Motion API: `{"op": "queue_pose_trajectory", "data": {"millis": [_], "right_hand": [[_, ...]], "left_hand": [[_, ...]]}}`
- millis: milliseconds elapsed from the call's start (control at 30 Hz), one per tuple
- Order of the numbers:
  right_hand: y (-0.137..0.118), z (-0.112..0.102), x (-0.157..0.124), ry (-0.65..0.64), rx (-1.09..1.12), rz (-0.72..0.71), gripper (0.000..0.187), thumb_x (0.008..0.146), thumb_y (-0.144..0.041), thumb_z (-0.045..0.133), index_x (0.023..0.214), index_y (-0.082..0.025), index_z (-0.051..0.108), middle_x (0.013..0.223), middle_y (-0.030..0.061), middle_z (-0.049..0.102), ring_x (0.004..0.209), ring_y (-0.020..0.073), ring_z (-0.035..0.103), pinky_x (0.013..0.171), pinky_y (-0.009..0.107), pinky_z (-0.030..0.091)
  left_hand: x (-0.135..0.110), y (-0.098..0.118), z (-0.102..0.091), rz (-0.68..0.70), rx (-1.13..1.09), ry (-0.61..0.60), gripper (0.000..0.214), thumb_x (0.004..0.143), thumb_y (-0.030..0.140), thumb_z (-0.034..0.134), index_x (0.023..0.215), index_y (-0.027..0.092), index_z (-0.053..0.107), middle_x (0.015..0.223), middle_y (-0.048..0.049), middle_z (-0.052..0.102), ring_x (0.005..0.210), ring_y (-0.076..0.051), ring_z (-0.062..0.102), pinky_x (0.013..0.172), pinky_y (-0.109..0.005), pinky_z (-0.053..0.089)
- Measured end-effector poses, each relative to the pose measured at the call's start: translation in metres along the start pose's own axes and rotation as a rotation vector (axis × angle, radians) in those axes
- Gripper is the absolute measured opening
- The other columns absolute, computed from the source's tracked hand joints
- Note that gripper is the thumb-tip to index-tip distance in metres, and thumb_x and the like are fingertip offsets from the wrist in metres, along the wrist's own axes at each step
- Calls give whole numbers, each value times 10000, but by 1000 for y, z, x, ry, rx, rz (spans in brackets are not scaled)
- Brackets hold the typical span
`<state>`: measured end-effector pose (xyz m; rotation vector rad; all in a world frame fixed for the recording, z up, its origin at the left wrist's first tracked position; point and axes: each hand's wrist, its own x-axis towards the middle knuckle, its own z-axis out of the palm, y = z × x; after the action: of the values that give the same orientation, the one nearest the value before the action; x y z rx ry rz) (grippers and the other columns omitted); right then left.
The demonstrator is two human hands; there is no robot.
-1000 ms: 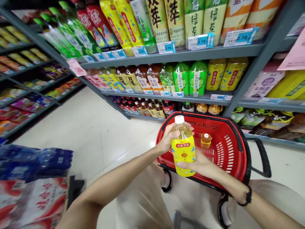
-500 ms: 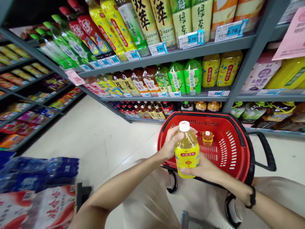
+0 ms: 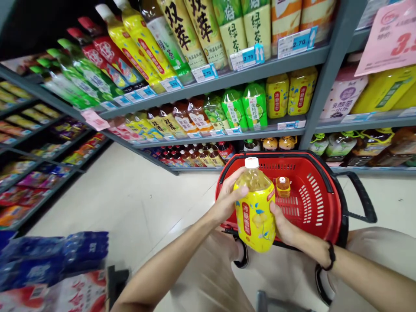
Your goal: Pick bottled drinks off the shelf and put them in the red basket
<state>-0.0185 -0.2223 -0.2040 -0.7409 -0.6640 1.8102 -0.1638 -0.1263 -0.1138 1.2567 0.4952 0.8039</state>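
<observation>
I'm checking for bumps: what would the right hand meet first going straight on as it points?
The yellow bottle, which the right hand touches; past it, probably the left hand, though depth is unclear.

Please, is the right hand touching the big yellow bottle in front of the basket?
Touching. The head view shows it: the thumb of the right hand lies against the side of the bottle, overlapping its edge.

Just behind the right hand [image 3: 284, 225], a narrow black wristband [image 3: 332, 255] with a slightly lumpy outline circles the wrist. Below the hand, loose pale-beige fabric legwear [image 3: 203, 273] covers both thighs, with black-and-white footwear [image 3: 244, 259] showing between.
</observation>
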Motion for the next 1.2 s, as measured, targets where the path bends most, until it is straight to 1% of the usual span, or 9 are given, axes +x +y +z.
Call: {"op": "queue_pose_trajectory", "data": {"millis": [100, 200, 300, 400, 533, 633, 733, 900, 1200], "right_hand": [[-4, 0, -6, -67, 81, 90, 912, 681, -986, 708, 1203, -243, 800, 1340, 147, 782, 1350, 390, 686, 1281, 621, 374], [-9, 0, -11, -91, 95, 140, 927, 646, -999, 717, 1178, -247, 816, 1312, 139, 796, 1361, 398, 681, 1311, 625, 312], [-11, -2, -13, -84, 87, 159, 933, 647, -1009, 703, 1167, -244, 822, 1287, 138, 805, 1379, 395, 670, 1322, 613, 292], [-12, -3, -13, -68, 96, 167, 929, 640, -1012, 705, 1136, -235, 824, 1270, 143, 810, 1359, 397, 685, 1306, 609, 331], [-14, 1, -12, -8, 100, 186, 937, 590, -1012, 734, 1093, -226, 821, 1286, 148, 804, 1296, 408, 722, 1262, 616, 406], [-16, 5, -11, 14, 100, 187, 943, 576, -1020, 732, 1074, -224, 818, 1278, 145, 807, 1277, 409, 732, 1266, 610, 405], [-18, 9, -10, 2, 102, 181, 929, 597, -1008, 733, 1090, -224, 810, 1260, 144, 813, 1318, 402, 710, 1286, 596, 381], [-20, 13, -8, 11, 107, 181, 881, 670, -967, 710, 1122, -215, 787, 1271, 158, 808, 1369, 400, 677, 1314, 600, 333], [-21, 11, -12, -7, 80, 149, 885, 776, -927, 647, 1260, -192, 740, 1345, 185, 773, 1456, 392, 607, 1318, 603, 329]], "left_hand": [[-7, -2, -5, -96, -27, -44, 876, 760, 487, 971, 1502, 249, 571, 1396, -126, 709, 1132, -310, 753, 939, -373, 622], [-13, -6, -6, -119, 55, -24, 951, 753, 516, 983, 1538, 253, 516, 1426, -142, 686, 1166, -313, 744, 941, -372, 633], [-15, -7, -3, -69, 136, -38, 869, 821, 545, 933, 1518, 228, 522, 1399, -147, 695, 1169, -294, 741, 961, -355, 629], [-13, -5, 1, 23, 159, -94, 761, 874, 545, 888, 1462, 208, 543, 1284, -132, 728, 1092, -263, 753, 913, -315, 630], [-9, -3, 3, 55, 191, -73, 722, 902, 549, 859, 1444, 195, 540, 1181, -118, 733, 1028, -247, 749, 848, -294, 632], [-8, -3, 2, 88, 206, -61, 665, 916, 546, 837, 1400, 191, 550, 1118, -102, 731, 962, -230, 744, 822, -293, 632], [-6, -5, 1, 102, 235, -25, 660, 903, 581, 831, 1363, 187, 569, 1071, -91, 727, 904, -225, 736, 777, -293, 630], [-4, -9, 1, 85, 250, 19, 661, 878, 625, 834, 1307, 168, 624, 1148, -121, 729, 912, -236, 738, 784, -309, 633], [-5, -12, 4, 88, 221, 37, 678, 884, 581, 843, 1373, 184, 593, 1122, -106, 743, 891, -228, 742, 788, -311, 632]]}}
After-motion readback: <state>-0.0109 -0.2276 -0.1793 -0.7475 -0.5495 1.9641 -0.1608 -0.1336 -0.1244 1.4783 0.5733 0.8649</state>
